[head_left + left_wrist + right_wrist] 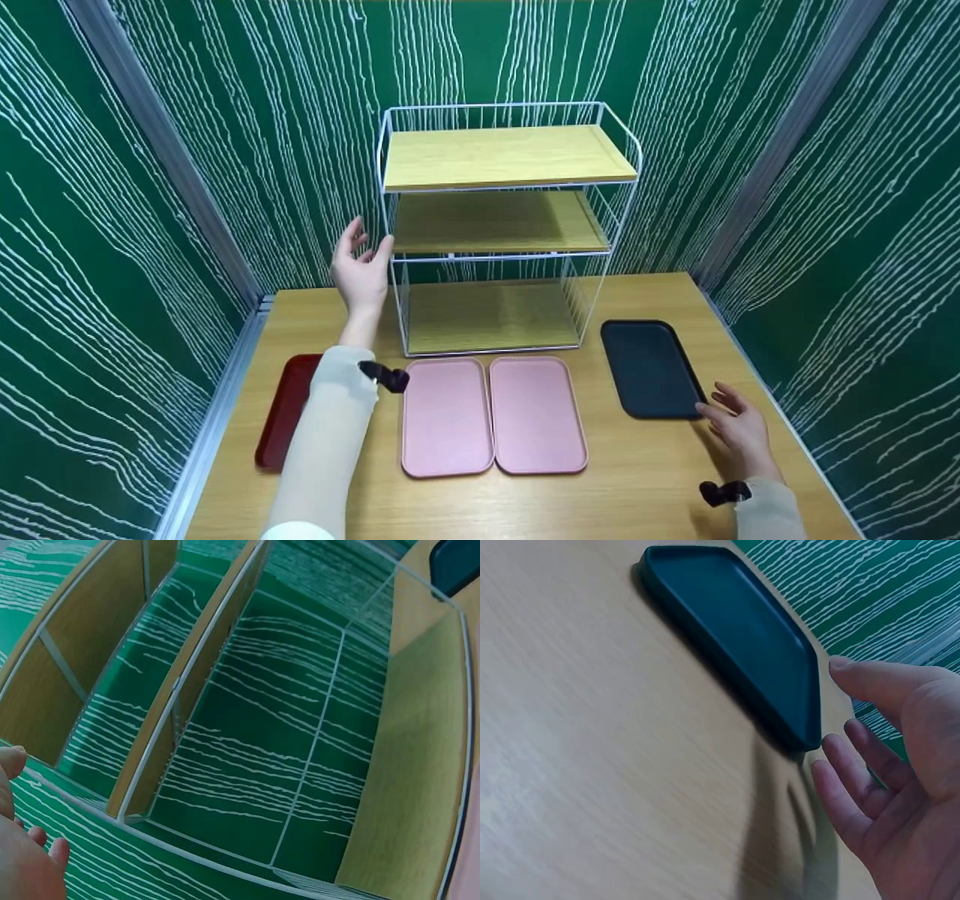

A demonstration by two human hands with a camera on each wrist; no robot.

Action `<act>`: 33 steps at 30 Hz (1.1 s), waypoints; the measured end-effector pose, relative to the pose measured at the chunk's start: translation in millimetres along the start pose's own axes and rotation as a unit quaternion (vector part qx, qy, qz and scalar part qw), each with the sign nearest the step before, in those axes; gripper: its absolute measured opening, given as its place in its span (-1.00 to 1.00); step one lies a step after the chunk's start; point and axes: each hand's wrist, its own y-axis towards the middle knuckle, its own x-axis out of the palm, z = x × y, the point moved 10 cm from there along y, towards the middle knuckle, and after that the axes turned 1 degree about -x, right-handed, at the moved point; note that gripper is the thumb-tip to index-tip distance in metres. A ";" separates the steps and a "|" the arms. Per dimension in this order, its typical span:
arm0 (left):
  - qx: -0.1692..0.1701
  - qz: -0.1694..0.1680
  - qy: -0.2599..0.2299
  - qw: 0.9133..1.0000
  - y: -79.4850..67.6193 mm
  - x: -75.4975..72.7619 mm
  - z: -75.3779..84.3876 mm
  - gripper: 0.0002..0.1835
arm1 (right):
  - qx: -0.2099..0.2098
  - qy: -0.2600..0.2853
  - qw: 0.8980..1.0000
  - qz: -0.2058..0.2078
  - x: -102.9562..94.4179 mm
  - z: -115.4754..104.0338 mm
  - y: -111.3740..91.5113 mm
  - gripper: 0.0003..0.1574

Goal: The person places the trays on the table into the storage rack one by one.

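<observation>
A white wire rack with three wooden shelves (pixel 510 156) stands at the back of the table. My left hand (pixel 361 274) is raised beside its left post at middle-shelf height, fingers loosely bent and holding nothing; whether the thumb touches the wire I cannot tell. In the left wrist view, part of that hand (pixel 30 855) shows at the rack's side. A dark rectangular tray (pixel 651 369) lies on the right of the table. Close to its near right corner is my right hand (pixel 742 433), its fingers spread and relaxed. In the right wrist view this hand (pixel 900 772) appears apart from the tray (pixel 742 637).
Two pink trays (pixel 448 420) lie side by side in front of the rack. Left of them a dark red tray (pixel 285 412) is partly hidden by my left sleeve (pixel 326 442). Green walls (pixel 862 225) with white streaks enclose the wooden table (pixel 525 510).
</observation>
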 end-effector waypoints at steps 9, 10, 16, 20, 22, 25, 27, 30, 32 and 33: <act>-0.033 -0.023 0.031 0.999 12.9 18.2 -0.7 -0.40 | 0.019 -0.031 0.999 0.020 2.3 15.6 4.1 0.07; -0.034 -0.025 0.030 0.999 13.8 19.7 -0.6 -0.40 | 0.020 -0.032 0.999 0.025 2.5 17.2 5.3 0.07; -0.039 -0.024 0.009 0.999 15.2 24.5 -2.4 -0.45 | 0.044 -0.040 0.996 0.065 3.7 26.9 10.3 0.05; -0.043 -0.028 0.001 0.999 14.7 27.0 -5.6 -0.50 | 0.058 -0.041 0.993 0.094 2.0 30.1 9.6 -0.02; -0.041 -0.028 -0.002 0.999 14.6 27.3 -5.5 -0.52 | 0.058 -0.045 0.992 0.105 1.8 29.5 8.5 -0.05; -0.036 -0.026 -0.003 0.999 13.9 27.6 -4.9 -0.55 | 0.055 -0.054 0.990 0.120 1.9 26.8 5.1 -0.10; -0.030 -0.025 0.001 0.999 13.1 27.4 -3.7 -0.57 | 0.045 -0.065 0.988 0.133 1.5 24.2 3.2 -0.14; -0.030 -0.023 0.007 0.999 12.0 27.0 -3.3 -0.58 | 0.039 -0.071 0.986 0.144 2.0 23.2 1.5 -0.19; -0.031 -0.023 0.009 0.999 11.7 26.9 -3.1 -0.59 | 0.040 -0.071 0.986 0.147 2.9 23.5 0.9 -0.21; -0.031 -0.023 0.008 0.999 11.8 27.1 -3.2 -0.59 | 0.044 -0.064 0.986 0.147 3.5 24.0 0.6 -0.21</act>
